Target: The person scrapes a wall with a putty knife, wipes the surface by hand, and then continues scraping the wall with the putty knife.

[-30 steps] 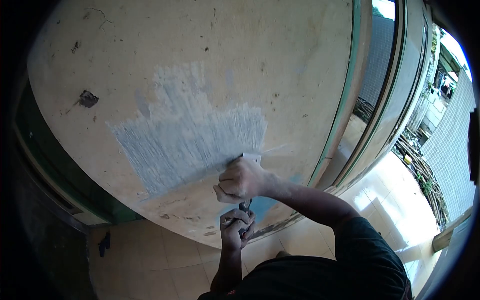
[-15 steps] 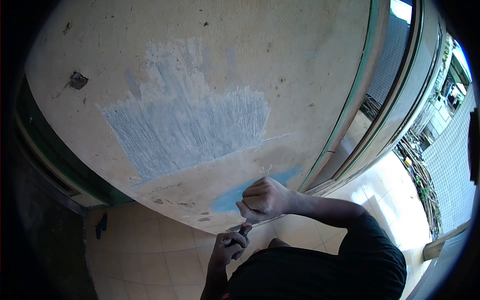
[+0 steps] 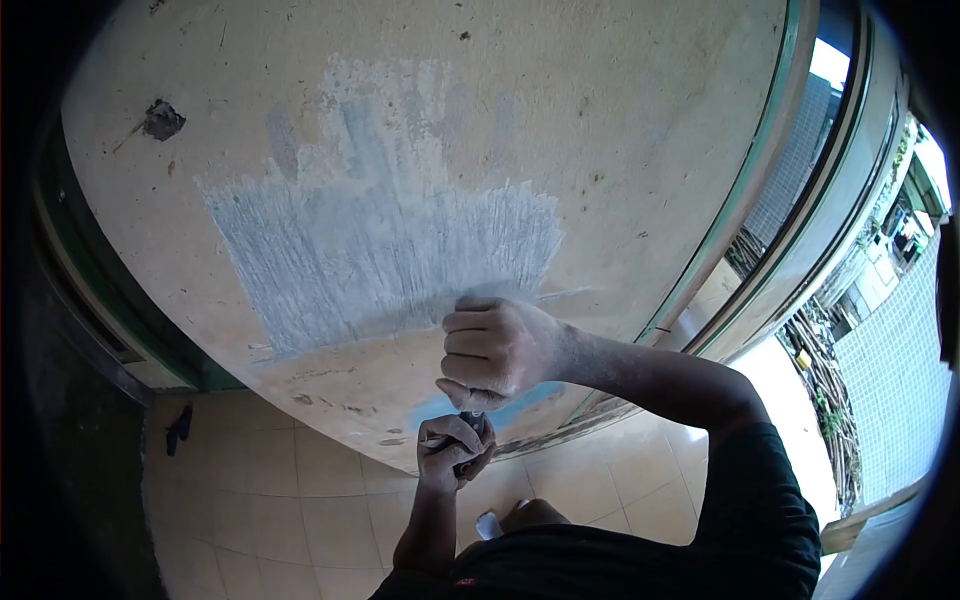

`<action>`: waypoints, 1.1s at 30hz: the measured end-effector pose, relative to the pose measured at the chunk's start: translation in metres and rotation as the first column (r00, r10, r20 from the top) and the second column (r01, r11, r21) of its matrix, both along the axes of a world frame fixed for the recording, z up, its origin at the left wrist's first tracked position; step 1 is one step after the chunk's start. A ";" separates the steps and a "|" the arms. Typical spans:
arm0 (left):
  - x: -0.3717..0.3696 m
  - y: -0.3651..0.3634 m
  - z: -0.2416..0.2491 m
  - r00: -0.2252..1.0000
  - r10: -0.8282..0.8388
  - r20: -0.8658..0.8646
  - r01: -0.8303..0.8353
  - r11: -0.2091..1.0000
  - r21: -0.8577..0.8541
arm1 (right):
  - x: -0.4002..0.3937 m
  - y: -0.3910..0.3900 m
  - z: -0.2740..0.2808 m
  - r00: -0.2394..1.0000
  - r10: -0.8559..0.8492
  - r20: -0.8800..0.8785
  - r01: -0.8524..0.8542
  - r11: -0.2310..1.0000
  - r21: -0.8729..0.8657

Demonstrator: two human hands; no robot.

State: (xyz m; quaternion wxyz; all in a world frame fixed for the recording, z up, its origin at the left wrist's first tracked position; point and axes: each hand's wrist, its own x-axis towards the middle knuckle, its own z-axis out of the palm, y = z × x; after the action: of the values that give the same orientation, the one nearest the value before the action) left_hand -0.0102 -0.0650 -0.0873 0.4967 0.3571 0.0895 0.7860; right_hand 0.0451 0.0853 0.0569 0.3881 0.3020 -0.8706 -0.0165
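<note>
My left hand [image 3: 455, 450] is closed around a short dark handle-like object [image 3: 470, 418], whose kind I cannot make out. Its top end sits just under the thumb of my right hand [image 3: 497, 350]. That hand is a dusty fist, knuckles up, in front of the lower edge of a grey-white patch [image 3: 375, 235] on the beige wall [image 3: 640, 130]. Whatever the right fingers hold, if anything, is hidden. Behind my hands a blue painted smear [image 3: 520, 400] shows in part on the wall.
A hole [image 3: 163, 120] marks the wall at upper left. Green-edged frames [image 3: 735, 215] border it on the right. Below are floor tiles [image 3: 330, 470], with dark footwear [image 3: 180, 430] at the left. Outside at right lie bundled sticks [image 3: 830, 400] beside a mesh screen [image 3: 890, 370].
My right fist has moved up and slightly left, from over the blue smear to the patch's lower edge. My left hand has risen slightly with the dark object. The view has shifted a little.
</note>
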 end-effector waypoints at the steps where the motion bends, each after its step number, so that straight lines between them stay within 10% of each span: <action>1: -0.002 0.001 -0.003 0.999 0.025 -0.038 -0.027 0.999 -0.034 | -0.005 0.002 -0.001 1.000 -0.008 0.000 0.008 1.000 0.010; 3: 0.003 0.003 0.004 0.997 0.074 -0.033 -0.076 0.993 -0.089 | -0.014 0.002 -0.007 0.970 0.233 0.065 -0.231 0.972 -0.039; 25: 0.020 0.011 0.020 0.985 0.174 -0.020 -0.175 0.978 -0.114 | -0.006 0.000 -0.012 0.978 -0.192 -0.082 0.180 0.975 -0.130; 33: 0.024 0.010 0.031 0.973 0.228 -0.047 -0.231 0.968 -0.100 | -0.013 0.006 -0.011 0.971 -0.045 -0.235 0.016 0.992 -0.125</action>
State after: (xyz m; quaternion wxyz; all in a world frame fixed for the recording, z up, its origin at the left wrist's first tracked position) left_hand 0.0143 -0.0546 -0.0562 0.4188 0.3316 0.1802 0.8259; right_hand 0.0321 0.0909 0.0462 0.5068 0.2599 -0.8219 -0.0049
